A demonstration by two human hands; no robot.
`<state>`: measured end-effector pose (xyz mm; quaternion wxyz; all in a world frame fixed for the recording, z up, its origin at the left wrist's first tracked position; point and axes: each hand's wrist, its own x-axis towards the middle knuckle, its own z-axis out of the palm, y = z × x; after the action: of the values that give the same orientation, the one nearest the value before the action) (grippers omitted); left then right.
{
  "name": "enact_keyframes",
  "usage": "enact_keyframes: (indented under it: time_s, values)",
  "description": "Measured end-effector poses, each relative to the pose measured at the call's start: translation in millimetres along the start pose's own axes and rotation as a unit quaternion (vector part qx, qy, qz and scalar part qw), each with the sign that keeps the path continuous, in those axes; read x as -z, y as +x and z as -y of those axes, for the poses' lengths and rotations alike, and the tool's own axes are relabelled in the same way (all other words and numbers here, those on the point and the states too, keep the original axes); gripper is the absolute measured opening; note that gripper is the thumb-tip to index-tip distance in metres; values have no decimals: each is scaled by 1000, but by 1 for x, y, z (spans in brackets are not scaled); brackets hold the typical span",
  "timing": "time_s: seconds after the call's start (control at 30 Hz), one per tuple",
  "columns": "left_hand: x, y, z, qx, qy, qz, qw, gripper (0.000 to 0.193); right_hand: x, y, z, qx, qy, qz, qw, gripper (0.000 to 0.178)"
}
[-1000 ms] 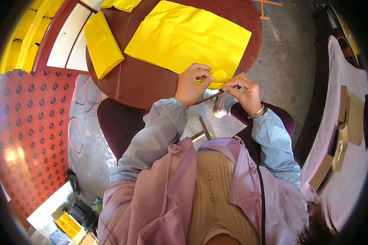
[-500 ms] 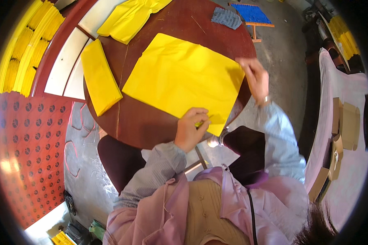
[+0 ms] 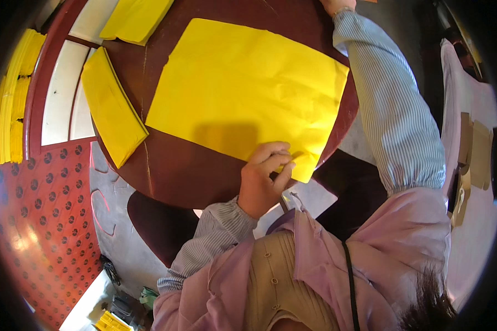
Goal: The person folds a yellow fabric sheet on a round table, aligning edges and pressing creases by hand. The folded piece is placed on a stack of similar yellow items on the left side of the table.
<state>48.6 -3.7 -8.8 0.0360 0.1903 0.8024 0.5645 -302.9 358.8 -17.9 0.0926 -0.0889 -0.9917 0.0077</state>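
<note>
Yellow sheet (image 3: 243, 96), large and creased, lies flat across the round dark-brown surface (image 3: 176, 176), filling its middle from 10 o'clock to 4 o'clock. Its near right corner hangs just past the rim at 5 o'clock, and my left hand (image 3: 262, 179) has that corner: the grip is closed, thumb and fingers pinching the sheet's lower edge. My right hand (image 3: 337, 5) is at 1 o'clock, cut off by the top of the picture, so I cannot tell how its grip stands; only the wrist and the striped blue sleeve (image 3: 392, 105) show, running along the sheet's right edge.

Bare brown wood shows along the near rim from 6 to 8 o'clock, and that is the widest open room on the surface. At 9 o'clock a folded yellow piece (image 3: 110, 107) lies just beside the sheet's left edge, apart from it by a narrow strip of wood. A second folded yellow piece (image 3: 135, 19) sits at 11 o'clock by the far rim. Beyond the rim at 9 o'clock stands a stack of yellow material (image 3: 11, 116). A red mat with dark dots (image 3: 38, 220) covers the floor at 8 o'clock.

Half a second ago my right hand lay on the sheet's far right corner; now it has gone further out, past the top of view. My left hand has kept its pinch on the near corner.
</note>
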Motion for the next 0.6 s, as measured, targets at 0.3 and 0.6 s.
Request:
enact_keyframes:
  time_s: [0.3,0.6]
  values:
    - [-4,-1,8,-29,-27,-27,999,12,58,-211,20,110,398,-143,900,15]
    - [-3,2,15,13,-24,-4,1000,14,102,-432,70,225,408,6,885,39]
